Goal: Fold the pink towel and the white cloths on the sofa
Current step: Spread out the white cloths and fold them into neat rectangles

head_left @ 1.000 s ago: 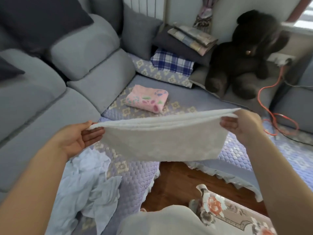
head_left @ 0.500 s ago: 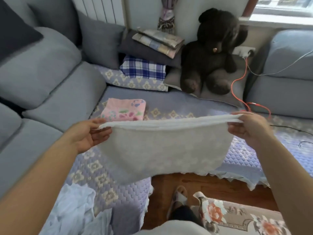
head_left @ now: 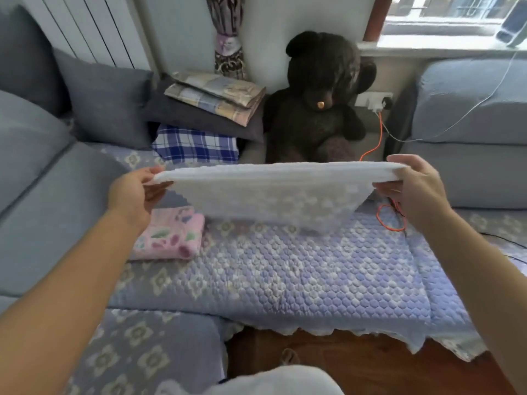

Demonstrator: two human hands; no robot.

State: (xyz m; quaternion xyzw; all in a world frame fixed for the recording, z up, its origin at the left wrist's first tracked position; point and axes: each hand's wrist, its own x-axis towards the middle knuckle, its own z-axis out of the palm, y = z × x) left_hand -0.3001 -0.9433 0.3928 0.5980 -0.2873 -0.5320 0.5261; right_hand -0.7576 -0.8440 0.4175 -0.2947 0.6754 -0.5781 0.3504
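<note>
Covering the sofa (head_left: 42, 201): quilted lilac pad (head_left: 285, 275)

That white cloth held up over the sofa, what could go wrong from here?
The white cloth hangs only from pinches by the left hand and right hand; a slip could undo its fold. Lowered carelessly, it might land on the orange cable or overlap the folded pink towel.

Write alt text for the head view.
Both hands, left hand and right hand, hold a folded white cloth stretched above the quilted sofa cover. A folded pink towel lies beneath the left side.
</note>
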